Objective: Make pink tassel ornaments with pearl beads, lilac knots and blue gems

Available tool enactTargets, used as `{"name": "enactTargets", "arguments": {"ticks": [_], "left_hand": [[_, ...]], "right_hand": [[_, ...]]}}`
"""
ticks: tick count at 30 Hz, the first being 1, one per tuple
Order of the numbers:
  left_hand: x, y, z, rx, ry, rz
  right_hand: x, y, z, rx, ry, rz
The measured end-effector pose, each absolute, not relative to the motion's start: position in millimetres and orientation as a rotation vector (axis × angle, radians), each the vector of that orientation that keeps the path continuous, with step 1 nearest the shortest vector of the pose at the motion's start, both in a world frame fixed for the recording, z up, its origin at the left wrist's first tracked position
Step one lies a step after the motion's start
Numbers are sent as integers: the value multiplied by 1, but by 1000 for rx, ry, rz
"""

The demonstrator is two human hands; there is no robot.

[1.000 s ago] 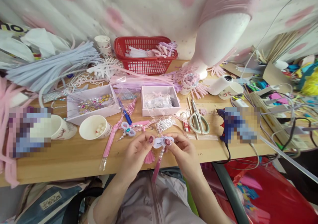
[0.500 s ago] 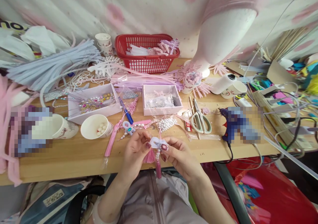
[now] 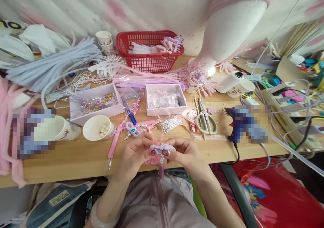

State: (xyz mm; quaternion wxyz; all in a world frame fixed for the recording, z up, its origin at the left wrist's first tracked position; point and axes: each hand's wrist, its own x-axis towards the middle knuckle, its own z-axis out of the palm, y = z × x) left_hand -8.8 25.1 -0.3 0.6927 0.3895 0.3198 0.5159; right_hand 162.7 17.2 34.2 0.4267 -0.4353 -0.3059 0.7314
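Between both hands, just above the table's front edge, is a pale lilac bow-shaped ornament [image 3: 157, 147], with a string of pearl beads [image 3: 162, 159] and a pink tassel [image 3: 161, 171] hanging below it. My left hand [image 3: 136, 153] pinches its left loop between thumb and fingers. On the other side my right hand [image 3: 186, 153] grips the right loop, thumb on top near the middle. A second pink tassel [image 3: 152, 159] shows beside my left fingers. Just beyond lie a similar bow ornament with a teal gem [image 3: 132, 130] and a packet of pearls [image 3: 170, 124].
Scissors [image 3: 206, 120] and a blue glue gun [image 3: 236, 123] lie to the right. Behind stand two white boxes [image 3: 165, 112] [image 3: 101, 115] of beads and gems, and a red basket [image 3: 150, 63]. Paper cups [image 3: 97, 128] stand left. A white mannequin form [image 3: 227, 32] rises at the back.
The bow ornament has been turned so its loops now spread sideways, with both thumbs closer together on its middle. The hanging beads and tassel have shifted slightly. The camera view has moved a little.
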Motion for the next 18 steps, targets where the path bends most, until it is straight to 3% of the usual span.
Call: {"name": "enactTargets", "arguments": {"ticks": [12, 18], "left_hand": [[-19, 22, 11, 925, 863, 1152], [-9, 20, 15, 634, 859, 1169]], "right_hand": [[169, 20, 33, -1049, -898, 1851], [169, 24, 31, -1028, -934, 1837]]}}
